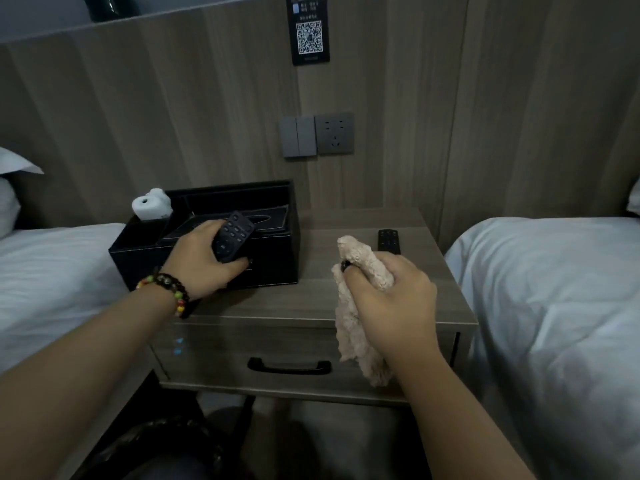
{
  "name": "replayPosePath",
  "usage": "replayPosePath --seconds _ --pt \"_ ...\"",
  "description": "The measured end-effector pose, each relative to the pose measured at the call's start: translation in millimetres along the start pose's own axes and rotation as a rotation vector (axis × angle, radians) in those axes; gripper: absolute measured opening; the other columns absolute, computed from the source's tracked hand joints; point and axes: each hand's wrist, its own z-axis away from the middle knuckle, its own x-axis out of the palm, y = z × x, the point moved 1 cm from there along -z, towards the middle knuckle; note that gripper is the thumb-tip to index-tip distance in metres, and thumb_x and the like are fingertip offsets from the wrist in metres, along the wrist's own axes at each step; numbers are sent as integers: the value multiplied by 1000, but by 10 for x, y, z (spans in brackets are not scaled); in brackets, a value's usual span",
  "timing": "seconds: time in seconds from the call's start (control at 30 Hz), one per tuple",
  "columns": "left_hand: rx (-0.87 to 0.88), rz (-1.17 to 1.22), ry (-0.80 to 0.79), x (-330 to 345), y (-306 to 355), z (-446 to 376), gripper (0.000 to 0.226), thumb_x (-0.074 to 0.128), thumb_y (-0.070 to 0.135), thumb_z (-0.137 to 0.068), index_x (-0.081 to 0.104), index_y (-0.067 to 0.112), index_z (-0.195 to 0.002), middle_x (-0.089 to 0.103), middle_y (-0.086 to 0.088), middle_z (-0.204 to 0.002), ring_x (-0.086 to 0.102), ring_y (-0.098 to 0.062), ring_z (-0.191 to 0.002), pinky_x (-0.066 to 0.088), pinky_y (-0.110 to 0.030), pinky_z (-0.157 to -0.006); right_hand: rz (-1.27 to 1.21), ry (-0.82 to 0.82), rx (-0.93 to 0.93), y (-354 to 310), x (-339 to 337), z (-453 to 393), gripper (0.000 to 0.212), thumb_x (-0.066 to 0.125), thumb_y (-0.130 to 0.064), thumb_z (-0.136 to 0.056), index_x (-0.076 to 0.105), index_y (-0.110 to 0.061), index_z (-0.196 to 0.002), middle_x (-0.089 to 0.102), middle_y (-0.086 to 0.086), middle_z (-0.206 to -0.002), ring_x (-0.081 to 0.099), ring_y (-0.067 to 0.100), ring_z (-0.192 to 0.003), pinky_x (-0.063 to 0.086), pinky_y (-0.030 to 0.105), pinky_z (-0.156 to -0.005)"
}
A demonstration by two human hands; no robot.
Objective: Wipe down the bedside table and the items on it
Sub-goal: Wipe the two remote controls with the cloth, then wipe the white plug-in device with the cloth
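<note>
The wooden bedside table (311, 303) stands between two beds. My left hand (201, 261) grips a black remote control (232, 239) just above the front of a black organizer box (277, 258) that sits on the table's left half. My right hand (391, 299) is closed on a beige fluffy cloth (360, 327), which hangs down over the table's front edge. A second black remote (388, 241) lies flat on the table behind my right hand. A white plug-like object (152, 204) stands in the box's left compartment.
White beds flank the table on the left (52, 282) and the right (554, 306). The wood-panelled wall behind carries a switch and socket plate (317, 135) and a black QR-code sign (309, 32). A drawer with a black handle (289, 367) faces me.
</note>
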Motion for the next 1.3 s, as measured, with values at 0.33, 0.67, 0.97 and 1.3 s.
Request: replayPosePath --seconds 0.33,0.67,0.97,1.3 --pt "-8 125 -65 229 1103 -111 51 75 44 -72 48 22 -109 62 3 -96 63 -17 -78 50 -26 -65 58 146 288 153 -254 -223 22 63 -35 -84 65 -18 -71 65 -1 -67 61 13 -66 47 27 -58" --pt "-388 221 -255 1264 1456 -726 76 66 29 -79 28 -2 -137 47 -15 -133 52 -31 -118 47 -35 -96 135 210 232 389 -651 -224 28 64 -27 -84 60 -10 -61 58 8 -56 51 17 -53 41 31 -53" --pt "-349 -74 -279 1626 1467 -811 54 52 31 -89 47 -3 -131 43 -23 -137 42 -35 -125 39 -34 -102 202 159 182 408 -609 -291 26 63 -32 -85 62 -15 -66 59 1 -59 54 11 -55 38 17 -47" --pt "-350 -181 -289 1677 1446 -805 55 46 37 -89 46 2 -131 36 -20 -139 37 -36 -125 34 -38 -102 153 164 199 416 -634 -317 28 65 -30 -83 58 -14 -61 53 -2 -54 45 8 -50 35 16 -45"
